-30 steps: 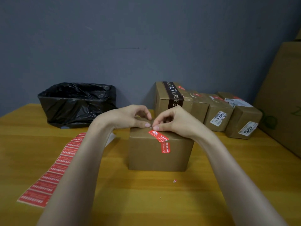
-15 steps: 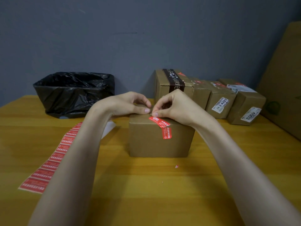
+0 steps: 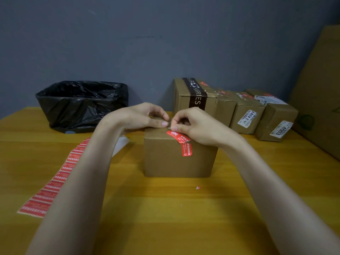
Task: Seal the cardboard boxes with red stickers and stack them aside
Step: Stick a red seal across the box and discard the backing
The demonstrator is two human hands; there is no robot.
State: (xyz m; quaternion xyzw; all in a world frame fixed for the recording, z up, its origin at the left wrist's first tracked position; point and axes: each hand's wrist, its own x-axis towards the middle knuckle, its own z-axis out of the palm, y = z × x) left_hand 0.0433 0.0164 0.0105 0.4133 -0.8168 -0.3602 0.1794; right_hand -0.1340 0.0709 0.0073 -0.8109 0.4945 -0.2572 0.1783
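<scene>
Right hand [image 3: 198, 126] is curled, thumb & forefinger pinching the far end of a red rectangular sticker [image 3: 179, 137] on top of a small brown cardboard box [image 3: 176, 161]. Left hand [image 3: 139, 116] is curled too, thumb & forefinger nipped together right at that same end; whether it grips the sticker tip or sth else I can't tell, too small. The sticker runs across the box's top front edge & folds down onto the front face. The box sits upright on the yellow wooden worktop [image 3: 165, 218], btwn both forearms. A tiny red scrap [image 3: 197, 187] lies just in front of it. Left of the left arm, a long strip of red stickers [image 3: 53, 183] lies flat. Back left: black plastic bag [image 3: 82, 102] w/ open mouth. Back right: row of taped cardboard boxes [image 3: 246, 111], w/ a big cardboard panel [image 3: 320, 89] at far right
</scene>
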